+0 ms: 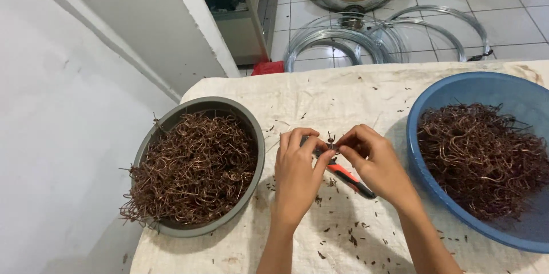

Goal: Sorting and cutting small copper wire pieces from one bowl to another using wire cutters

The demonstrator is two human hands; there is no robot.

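Observation:
My left hand [296,174] and my right hand [374,162] meet over the middle of the table, fingertips pinched together on a small dark piece of wire [330,141]. A tool with red and black handles [347,178] lies under my hands; the right hand seems to grip it, though I cannot tell for sure. A grey bowl [256,137] heaped with brown hooked wire pieces [194,165] stands to the left. A blue basin [420,168] with more dark brown wire pieces [480,154] stands to the right.
A stained white cloth [320,96] covers the table, strewn with small wire offcuts [351,237]. Beyond the far edge, coils of silver wire [366,34] lie on the tiled floor beside a small red object [267,67]. A white wall [63,137] runs along the left.

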